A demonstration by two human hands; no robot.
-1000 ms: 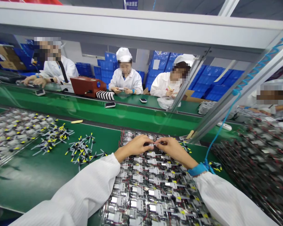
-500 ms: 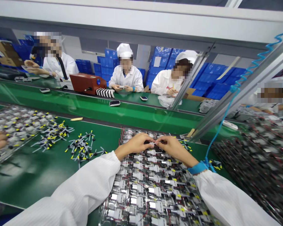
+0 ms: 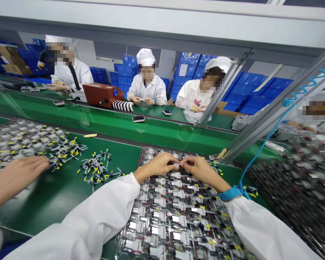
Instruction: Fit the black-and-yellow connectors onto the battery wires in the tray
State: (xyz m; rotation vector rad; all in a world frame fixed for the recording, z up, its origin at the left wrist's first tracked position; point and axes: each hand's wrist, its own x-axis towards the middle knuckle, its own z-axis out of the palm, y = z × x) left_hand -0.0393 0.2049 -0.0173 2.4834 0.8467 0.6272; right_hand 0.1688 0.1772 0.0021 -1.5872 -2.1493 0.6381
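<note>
Your left hand and right hand pinch a small white part between fingertips, over the far end of a clear plastic tray of white-and-silver components. Left of it, grey-and-yellow strip pieces lie heaped on the green surface (a co-worker's hand is farther left).

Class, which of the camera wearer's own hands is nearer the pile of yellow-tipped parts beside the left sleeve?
Left. The left hand is to the right of the pile of yellow-tipped parts; the right hand is farther right, beyond the left hand.
</note>
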